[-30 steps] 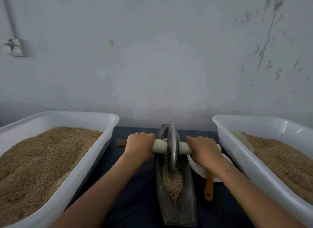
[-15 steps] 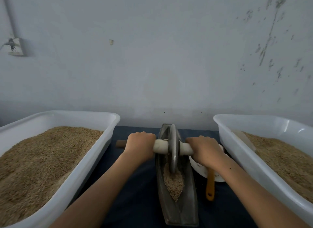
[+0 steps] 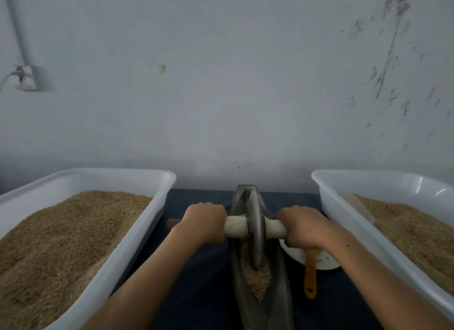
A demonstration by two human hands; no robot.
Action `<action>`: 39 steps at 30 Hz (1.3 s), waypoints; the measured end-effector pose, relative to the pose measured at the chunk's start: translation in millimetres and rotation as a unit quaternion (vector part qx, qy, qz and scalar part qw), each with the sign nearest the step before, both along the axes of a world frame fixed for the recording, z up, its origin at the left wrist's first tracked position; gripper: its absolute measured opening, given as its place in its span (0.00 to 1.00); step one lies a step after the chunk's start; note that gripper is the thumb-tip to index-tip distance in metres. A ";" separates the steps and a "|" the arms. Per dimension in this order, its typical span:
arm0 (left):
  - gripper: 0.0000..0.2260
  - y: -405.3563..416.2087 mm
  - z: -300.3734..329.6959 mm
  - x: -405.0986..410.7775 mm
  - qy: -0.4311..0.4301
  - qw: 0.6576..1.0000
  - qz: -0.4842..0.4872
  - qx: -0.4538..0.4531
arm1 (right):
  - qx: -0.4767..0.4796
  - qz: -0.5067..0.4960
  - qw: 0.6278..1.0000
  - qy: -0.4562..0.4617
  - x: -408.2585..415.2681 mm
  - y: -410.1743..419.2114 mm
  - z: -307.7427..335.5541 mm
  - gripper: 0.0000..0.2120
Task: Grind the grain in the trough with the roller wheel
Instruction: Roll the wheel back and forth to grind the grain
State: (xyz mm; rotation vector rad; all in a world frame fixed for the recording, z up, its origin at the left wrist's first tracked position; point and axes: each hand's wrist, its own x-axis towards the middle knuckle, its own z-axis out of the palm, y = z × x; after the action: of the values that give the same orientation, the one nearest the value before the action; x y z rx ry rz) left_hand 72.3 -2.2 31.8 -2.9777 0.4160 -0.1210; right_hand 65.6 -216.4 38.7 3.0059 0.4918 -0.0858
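Pale, scuffed wall (image 3: 221, 96) behind, with a socket (image 3: 24, 78) high on the left; dark blue cloth (image 3: 201, 280) over the work surface below.

Narrow metal trough (image 3: 277, 295) lying lengthwise on the cloth, between the two forearms. Heap of grain (image 3: 258, 278) in its near half, tapering to a point toward the viewer. Roller wheel (image 3: 255, 229) upright in the channel, lower rim sunk in the far part of the heap. Pale axle handle (image 3: 235, 227) crosswise through the wheel.

Left hand (image 3: 202, 221) wrapped around the axle just left of the wheel, fingers (image 3: 208, 207) curled tight over the top. Brown axle end (image 3: 173, 223) poking out beyond the knuckles. Right hand (image 3: 302, 226) gripping the axle just right of the wheel, fingers likewise curled around it.

Large white tub (image 3: 137, 243) left of the left fingers, filled high with brown grain. Second white tub (image 3: 348, 221) right of the right fingers, partly filled with similar grain. White dish (image 3: 324, 261) under the right wrist, yellow handle (image 3: 310, 275) lying across its near edge.
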 end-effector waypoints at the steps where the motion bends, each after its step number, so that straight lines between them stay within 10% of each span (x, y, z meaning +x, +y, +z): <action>1: 0.15 0.1 -0.9 0.5 -0.016 1.000 -0.003 -0.002 | 0.004 -0.001 1.000 -0.011 0.5 0.2 -1.0 0.17; 9: 0.10 -0.7 -12.4 3.2 -0.152 0.987 0.004 -0.057 | 0.048 -0.008 0.972 -0.229 6.9 4.9 -21.7 0.09; 19: 0.16 2.3 1.3 2.1 0.012 1.000 -0.005 -0.006 | -0.006 -0.002 1.000 -0.011 4.0 -0.2 -1.6 0.17; 30: 0.13 -0.8 -6.1 2.9 -0.116 0.992 0.007 -0.049 | 0.056 -0.003 0.977 -0.208 9.2 3.9 -19.8 0.09; 39: 0.17 -0.3 4.2 -1.8 0.027 1.000 0.011 -0.008 | 0.005 0.020 0.999 -0.031 6.5 -3.7 -4.0 0.14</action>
State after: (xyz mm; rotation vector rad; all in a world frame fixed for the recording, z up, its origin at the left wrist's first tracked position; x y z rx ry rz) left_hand 70.6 -2.6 36.0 -3.0067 0.3891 -0.0414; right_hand 72.1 -220.1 34.7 2.9971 0.5484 0.0121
